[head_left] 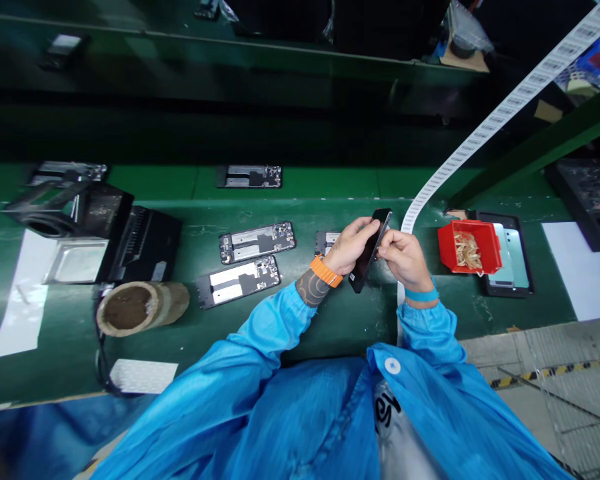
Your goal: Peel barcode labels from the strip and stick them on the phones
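Observation:
A dark phone body is held edge-on above the green bench. My left hand grips its left side, fingers curled round it. My right hand pinches its right edge, fingers closed on it. Both arms wear blue sleeves; an orange band sits on the left wrist and a blue one on the right. A strip of white labels hangs down just right of the phone. Another open phone frame lies partly hidden behind my left hand.
Two open phone frames lie left of my hands, a third farther back. A red bin of small parts and a black tray stand to the right. A cardboard roll and black fixture sit at left.

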{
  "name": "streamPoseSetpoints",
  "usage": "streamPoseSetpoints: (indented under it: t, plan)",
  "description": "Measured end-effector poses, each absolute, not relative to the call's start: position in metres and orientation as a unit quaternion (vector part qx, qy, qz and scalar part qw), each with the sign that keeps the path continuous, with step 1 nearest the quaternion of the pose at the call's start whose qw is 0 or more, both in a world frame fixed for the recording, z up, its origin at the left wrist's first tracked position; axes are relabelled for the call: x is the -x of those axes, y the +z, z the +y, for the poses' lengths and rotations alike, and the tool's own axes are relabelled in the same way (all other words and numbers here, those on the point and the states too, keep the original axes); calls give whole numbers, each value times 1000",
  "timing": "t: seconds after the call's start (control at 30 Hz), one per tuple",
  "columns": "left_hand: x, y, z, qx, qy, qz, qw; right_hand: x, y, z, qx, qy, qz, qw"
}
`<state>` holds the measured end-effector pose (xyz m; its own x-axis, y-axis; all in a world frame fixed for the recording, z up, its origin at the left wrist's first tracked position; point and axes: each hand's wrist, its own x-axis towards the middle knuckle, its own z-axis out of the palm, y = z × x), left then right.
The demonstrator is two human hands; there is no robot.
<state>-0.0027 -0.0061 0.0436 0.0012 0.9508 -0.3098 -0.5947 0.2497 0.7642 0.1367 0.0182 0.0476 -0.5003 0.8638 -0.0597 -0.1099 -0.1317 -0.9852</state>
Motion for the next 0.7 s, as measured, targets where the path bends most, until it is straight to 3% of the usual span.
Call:
streamPoseSetpoints:
  t: [0.47,0.7]
  plan:
    - [2,41,-8,-254,629,416,606,-135,51,16,353,619,-602,360]
    - [2,48,-7,-147,625,385,663,-134,60,15,344,615,-614,356]
